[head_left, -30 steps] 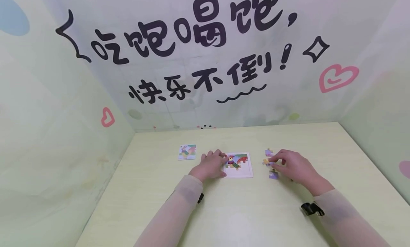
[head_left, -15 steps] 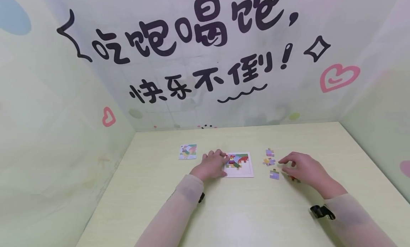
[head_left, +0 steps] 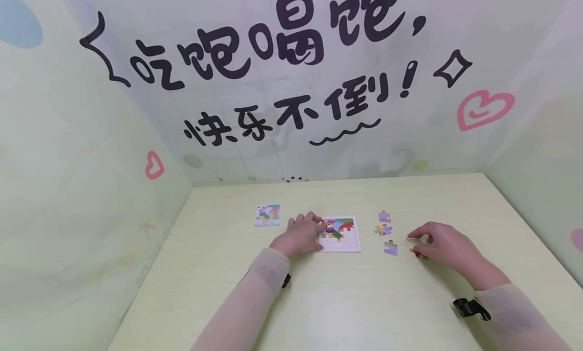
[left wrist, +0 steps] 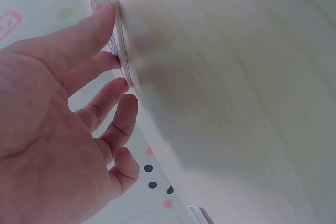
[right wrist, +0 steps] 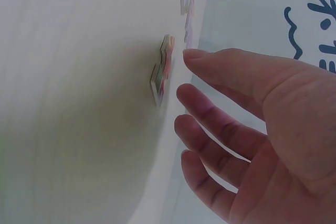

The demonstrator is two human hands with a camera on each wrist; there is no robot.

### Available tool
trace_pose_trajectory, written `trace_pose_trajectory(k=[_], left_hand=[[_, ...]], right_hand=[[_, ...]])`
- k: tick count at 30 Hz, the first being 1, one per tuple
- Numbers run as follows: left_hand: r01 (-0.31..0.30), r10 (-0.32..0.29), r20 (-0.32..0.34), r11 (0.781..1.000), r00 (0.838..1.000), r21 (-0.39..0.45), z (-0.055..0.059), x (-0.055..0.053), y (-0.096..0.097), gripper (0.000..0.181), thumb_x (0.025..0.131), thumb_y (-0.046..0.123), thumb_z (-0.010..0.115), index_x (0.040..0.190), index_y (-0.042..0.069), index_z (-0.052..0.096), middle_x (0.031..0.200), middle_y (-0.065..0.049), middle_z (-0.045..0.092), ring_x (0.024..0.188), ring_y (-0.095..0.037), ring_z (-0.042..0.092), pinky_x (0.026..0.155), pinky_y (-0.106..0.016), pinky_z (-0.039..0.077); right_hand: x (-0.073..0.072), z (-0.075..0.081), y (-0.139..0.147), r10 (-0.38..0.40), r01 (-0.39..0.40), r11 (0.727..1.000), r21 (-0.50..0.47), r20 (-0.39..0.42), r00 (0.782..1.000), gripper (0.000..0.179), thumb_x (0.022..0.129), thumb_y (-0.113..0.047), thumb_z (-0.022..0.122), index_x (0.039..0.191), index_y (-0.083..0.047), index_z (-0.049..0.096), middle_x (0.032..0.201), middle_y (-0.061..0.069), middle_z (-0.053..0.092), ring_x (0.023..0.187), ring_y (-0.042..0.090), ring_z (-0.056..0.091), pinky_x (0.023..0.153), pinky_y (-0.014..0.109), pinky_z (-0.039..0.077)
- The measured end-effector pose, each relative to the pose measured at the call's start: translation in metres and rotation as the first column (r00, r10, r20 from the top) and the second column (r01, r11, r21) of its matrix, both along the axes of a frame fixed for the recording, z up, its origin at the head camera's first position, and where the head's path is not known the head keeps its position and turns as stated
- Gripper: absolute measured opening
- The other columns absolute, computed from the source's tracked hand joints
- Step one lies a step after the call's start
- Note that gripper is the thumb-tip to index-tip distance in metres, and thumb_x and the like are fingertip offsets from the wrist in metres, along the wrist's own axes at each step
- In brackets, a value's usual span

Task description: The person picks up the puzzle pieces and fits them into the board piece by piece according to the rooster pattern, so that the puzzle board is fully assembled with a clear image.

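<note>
A white-framed jigsaw board (head_left: 342,246) lies on the table with part of a rooster picture fitted in its upper part. My left hand (head_left: 300,234) rests at its left edge, thumb at the near corner and fingertips at the far one; in the left wrist view the thumb (left wrist: 100,22) touches the rim. My right hand (head_left: 444,245) hovers right of the board holding nothing, its fingers loosely bent. Just beneath its thumb lies a red and green jigsaw piece (right wrist: 164,69), partly covered in the head view. Left of that hand are several purple and yellow jigsaw pieces (head_left: 390,248).
A small picture card (head_left: 267,215) with a pale rooster lies at the back left. The pale wooden table (head_left: 337,305) ends at printed cloth walls (head_left: 255,159) at the back and both sides. A black wrist strap (head_left: 471,308) shows on my right sleeve.
My right hand has let go of a yellow and purple jigsaw piece among the others and moved right and nearer, over the red piece. My left hand stays at the board.
</note>
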State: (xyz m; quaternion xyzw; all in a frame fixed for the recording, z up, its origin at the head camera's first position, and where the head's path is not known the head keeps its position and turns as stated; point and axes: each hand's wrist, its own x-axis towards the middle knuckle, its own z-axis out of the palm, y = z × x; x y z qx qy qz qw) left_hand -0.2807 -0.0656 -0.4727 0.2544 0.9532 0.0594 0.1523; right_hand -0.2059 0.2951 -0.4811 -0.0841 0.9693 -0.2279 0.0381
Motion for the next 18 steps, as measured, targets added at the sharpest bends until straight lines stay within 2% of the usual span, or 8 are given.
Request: trace_pose_trajectory(k=[9,18], left_hand=[[0.002,-0.002,-0.002,1.000,1.000,-0.013,-0.002,0.000,0.002,0.074,0.091,0.039,0.077,0.157,0.026,0.046,0.161,0.000,0.041,0.131,-0.024,0.043,0.104,-0.044,0.034],[0.007,-0.007,0.001,1.000,1.000,-0.001,-0.004,-0.002,0.001,0.073,0.092,0.038,0.077,0.157,0.025,0.046,0.161,-0.002,0.042,0.134,-0.026,0.043,0.105,-0.046,0.034]], right_hand=[[0.008,-0.003,0.009,-0.016,0.016,1.000,-0.010,0.033,0.999,0.028,0.085,-0.020,0.081,0.112,-0.011,0.079,0.092,0.000,0.065,0.076,0.017,0.048,0.061,0.033,0.039],[0.012,-0.006,0.015,-0.004,0.004,1.000,-0.016,0.039,0.999,0.029,0.083,-0.022,0.085,0.111,-0.015,0.079,0.094,-0.004,0.067,0.077,0.017,0.048,0.059,0.031,0.038]])
